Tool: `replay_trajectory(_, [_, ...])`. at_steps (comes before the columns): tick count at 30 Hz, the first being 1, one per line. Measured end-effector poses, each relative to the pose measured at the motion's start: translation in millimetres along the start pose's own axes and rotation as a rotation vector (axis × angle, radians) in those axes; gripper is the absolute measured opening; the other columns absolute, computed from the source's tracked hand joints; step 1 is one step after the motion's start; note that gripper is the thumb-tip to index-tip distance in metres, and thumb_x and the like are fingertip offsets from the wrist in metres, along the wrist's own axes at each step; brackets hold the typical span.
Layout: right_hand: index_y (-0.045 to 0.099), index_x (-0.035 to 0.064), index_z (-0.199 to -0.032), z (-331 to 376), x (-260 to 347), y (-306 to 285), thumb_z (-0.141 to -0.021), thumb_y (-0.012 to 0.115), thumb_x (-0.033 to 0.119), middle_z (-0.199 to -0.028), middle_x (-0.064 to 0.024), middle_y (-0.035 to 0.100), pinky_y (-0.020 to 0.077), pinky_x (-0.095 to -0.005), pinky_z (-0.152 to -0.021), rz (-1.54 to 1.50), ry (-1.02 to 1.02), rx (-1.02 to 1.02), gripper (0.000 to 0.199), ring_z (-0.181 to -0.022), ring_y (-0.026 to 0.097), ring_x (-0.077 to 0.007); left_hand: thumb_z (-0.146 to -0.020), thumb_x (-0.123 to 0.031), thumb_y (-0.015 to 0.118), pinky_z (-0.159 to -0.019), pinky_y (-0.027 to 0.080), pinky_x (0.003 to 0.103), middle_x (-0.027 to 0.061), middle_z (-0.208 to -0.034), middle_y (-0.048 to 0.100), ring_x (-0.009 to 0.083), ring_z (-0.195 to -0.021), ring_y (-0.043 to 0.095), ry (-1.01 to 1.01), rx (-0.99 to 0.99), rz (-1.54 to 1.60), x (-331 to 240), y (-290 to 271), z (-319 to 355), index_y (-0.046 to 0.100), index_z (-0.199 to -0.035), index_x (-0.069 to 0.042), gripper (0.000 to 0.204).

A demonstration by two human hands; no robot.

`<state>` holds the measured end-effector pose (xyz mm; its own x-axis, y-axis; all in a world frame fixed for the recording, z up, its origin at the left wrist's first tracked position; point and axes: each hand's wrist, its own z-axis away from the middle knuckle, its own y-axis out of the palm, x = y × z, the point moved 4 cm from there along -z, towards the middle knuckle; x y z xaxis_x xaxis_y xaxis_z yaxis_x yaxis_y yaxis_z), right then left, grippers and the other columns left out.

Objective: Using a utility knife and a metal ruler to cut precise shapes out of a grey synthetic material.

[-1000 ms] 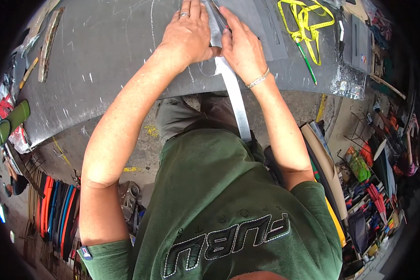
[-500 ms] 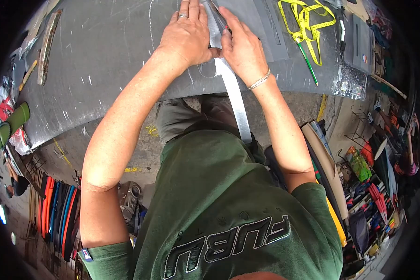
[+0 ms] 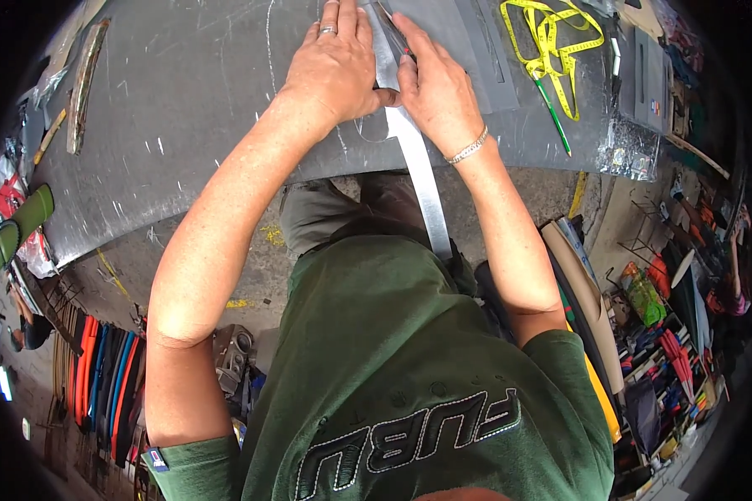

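Observation:
A long metal ruler point(image 3: 424, 184) slants across the grey work table point(image 3: 200, 100), and its near end sticks out past the table's front edge toward my shirt. My left hand point(image 3: 334, 67) lies flat along the ruler's left side, fingers stretched away from me and thumb reaching over the ruler. Just right of it, my right hand point(image 3: 439, 92) is closed around a slim dark tool point(image 3: 395, 29) with a bit of red on it; my fingers hide most of it. Smooth grey sheet material point(image 3: 476, 58) lies under and beside my right hand.
A tangled yellow tape measure point(image 3: 547, 37) and a green pencil point(image 3: 553, 117) lie to the right. At the far left is a worn wooden stick point(image 3: 86, 83). Rolls of coloured material point(image 3: 100, 376) stand below left; rolled sheets point(image 3: 589, 292) and piled goods point(image 3: 668, 359) are on the right.
Almost nothing differs. Both hands keep their places on the ruler and the tool; the whole view has shifted very slightly.

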<state>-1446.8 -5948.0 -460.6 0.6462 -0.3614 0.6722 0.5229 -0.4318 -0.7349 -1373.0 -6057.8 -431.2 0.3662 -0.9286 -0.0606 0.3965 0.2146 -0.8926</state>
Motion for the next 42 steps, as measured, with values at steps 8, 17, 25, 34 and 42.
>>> replay_trajectory(8, [0.051,0.0146,-0.147,-3.0,7.5,1.3,-0.094,0.056,0.007,-0.117,-0.0213,0.068,0.0549,-0.0473,-0.091,-0.018,-0.002,0.047,0.054,-0.102,0.068,-0.0398,-0.081,-0.05,0.074,-0.126,0.025,0.046,0.0372,-0.159,0.028,0.0453,-0.152,0.026,0.286,-0.76,0.277,25.2,59.3,2.9,0.031,-0.15,0.018,0.106])
replay_trajectory(17, [0.048,0.0041,-0.146,-7.1,2.4,-3.9,-0.096,0.057,0.008,-0.105,-0.0247,0.069,0.0564,-0.0485,-0.079,0.081,-0.057,0.045,0.051,-0.09,0.069,-0.042,-0.077,-0.065,0.077,-0.122,0.032,0.047,0.0281,-0.156,0.035,0.0369,-0.15,0.033,0.055,-0.373,0.015,9.2,32.2,-7.0,0.029,-0.153,0.013,0.119])
replay_trajectory(25, [0.047,0.0053,-0.147,-8.3,13.3,-11.2,-0.093,0.054,0.004,-0.109,-0.0316,0.066,0.0537,-0.0549,-0.085,0.057,0.072,0.164,0.054,-0.098,0.065,-0.0505,-0.081,-0.055,0.075,-0.121,0.032,0.046,0.0324,-0.15,0.039,0.042,-0.144,0.038,0.019,-0.105,-0.002,5.4,27.2,-8.6,0.036,-0.147,0.016,0.104])
replay_trajectory(34, [0.048,0.0134,-0.148,27.7,15.0,-17.8,-0.095,0.055,0.006,-0.116,-0.0246,0.067,0.0546,-0.05,-0.089,0.109,0.109,0.207,0.054,-0.102,0.066,-0.0443,-0.083,-0.058,0.073,-0.119,0.034,0.046,0.0323,-0.149,0.041,0.0408,-0.143,0.039,0.19,-0.375,0.189,14.8,36.3,1.4,0.038,-0.145,0.015,0.102])
replay_trajectory(42, [0.045,0.0142,-0.151,71.9,19.2,-30.3,-0.096,0.055,0.003,-0.121,-0.0265,0.065,0.054,-0.0508,-0.089,0.067,0.205,0.253,0.056,-0.105,0.064,-0.0459,-0.08,-0.068,0.072,-0.116,0.039,0.05,0.0295,-0.151,0.045,0.0373,-0.141,0.046,0.051,0.079,-0.013,2.8,22.0,-14.4,0.038,-0.145,0.013,0.109])
